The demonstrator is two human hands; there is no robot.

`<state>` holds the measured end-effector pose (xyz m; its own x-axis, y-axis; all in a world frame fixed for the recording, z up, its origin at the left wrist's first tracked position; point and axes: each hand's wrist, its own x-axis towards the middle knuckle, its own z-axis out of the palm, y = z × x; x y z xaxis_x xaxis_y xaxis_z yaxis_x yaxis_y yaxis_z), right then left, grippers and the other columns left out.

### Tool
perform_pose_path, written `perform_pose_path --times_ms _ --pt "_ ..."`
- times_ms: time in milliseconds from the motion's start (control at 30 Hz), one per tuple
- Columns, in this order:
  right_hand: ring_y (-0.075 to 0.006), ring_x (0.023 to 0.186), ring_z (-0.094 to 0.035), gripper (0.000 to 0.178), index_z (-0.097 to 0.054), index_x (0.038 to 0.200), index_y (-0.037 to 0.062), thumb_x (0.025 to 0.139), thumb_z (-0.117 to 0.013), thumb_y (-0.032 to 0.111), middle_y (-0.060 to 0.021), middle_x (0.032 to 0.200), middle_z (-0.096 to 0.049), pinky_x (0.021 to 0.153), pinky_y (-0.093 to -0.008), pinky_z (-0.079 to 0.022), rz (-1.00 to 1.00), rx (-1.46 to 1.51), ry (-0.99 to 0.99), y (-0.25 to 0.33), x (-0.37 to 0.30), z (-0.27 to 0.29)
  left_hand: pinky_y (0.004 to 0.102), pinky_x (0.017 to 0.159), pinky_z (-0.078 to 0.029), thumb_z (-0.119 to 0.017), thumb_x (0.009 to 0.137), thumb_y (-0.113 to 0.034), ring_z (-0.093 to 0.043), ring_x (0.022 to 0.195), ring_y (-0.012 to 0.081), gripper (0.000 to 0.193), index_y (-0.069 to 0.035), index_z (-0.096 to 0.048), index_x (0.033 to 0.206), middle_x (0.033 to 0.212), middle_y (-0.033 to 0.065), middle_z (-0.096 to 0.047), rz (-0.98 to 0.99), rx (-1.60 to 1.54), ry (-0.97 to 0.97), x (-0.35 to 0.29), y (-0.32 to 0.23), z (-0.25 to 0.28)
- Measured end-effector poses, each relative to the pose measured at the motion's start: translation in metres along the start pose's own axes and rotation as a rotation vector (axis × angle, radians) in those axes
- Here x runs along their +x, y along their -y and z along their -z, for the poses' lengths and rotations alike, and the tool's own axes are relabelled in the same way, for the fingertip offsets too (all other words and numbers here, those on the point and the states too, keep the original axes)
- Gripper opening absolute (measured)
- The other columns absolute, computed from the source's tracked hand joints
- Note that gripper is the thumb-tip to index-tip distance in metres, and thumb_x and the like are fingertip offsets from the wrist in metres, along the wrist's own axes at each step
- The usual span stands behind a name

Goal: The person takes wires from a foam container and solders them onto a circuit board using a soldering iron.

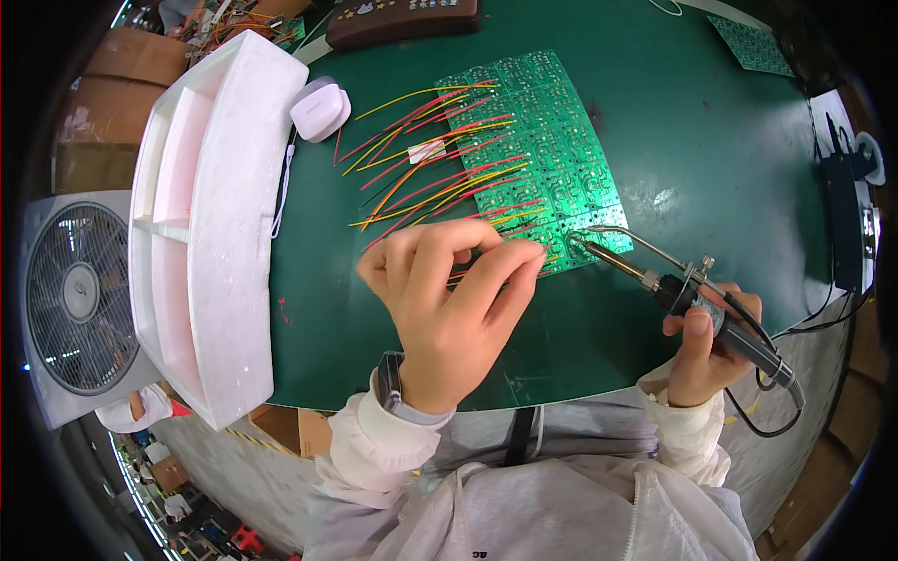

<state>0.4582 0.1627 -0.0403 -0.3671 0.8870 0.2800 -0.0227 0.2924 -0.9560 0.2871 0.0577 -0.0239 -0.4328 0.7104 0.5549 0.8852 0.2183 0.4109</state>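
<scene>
A green panel of small circuit boards (561,140) lies on the table. Rows of thin red, yellow and black wires (412,182) stick out from its left side. My left hand (454,304) is over the panel's near left corner, thumb and forefinger pinched together on a thin wire whose colour is mostly hidden by the fingers. My right hand (702,351) grips a soldering iron (748,348) with a thin metal feed tube clamped along it. The iron's tip points left, close to the near edge of the panel, a short way right of my left fingertips.
A white foam box with compartments (234,234) stands at the left, beside a fan (82,288). Next to the box lies a pale lilac case (320,109) with a strap. A brown case (402,21) is at the back; another green board (751,45) lies far right, above a black device (849,220).
</scene>
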Motion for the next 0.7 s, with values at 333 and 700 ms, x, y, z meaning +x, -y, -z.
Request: perform_pose_path --times_ms 333,700 --pt "-0.0099 0.047 -0.050 0.027 -0.048 0.082 -0.0031 0.074 -0.066 0.015 -0.0082 0.063 -0.052 0.044 -0.0194 -0.039 0.023 0.032 -0.001 -0.004 0.001 0.000 0.0289 0.066 -0.035 -0.069 0.063 -0.004 -0.048 0.072 0.0164 0.013 -0.009 -0.062 0.072 0.079 0.0003 -0.052 0.157 -0.150 0.063 -0.004 0.002 -0.015" --pt "-0.0099 0.047 -0.049 0.025 -0.049 0.080 -0.0028 0.073 -0.066 0.013 -0.0082 0.061 -0.053 0.044 -0.0204 -0.038 0.002 0.038 0.012 -0.001 0.002 0.000 0.0291 0.068 -0.036 -0.069 0.063 -0.004 -0.048 0.074 0.0165 0.013 -0.009 -0.062 0.072 0.080 0.0009 -0.053 0.164 -0.184 0.117 -0.004 0.000 -0.015"
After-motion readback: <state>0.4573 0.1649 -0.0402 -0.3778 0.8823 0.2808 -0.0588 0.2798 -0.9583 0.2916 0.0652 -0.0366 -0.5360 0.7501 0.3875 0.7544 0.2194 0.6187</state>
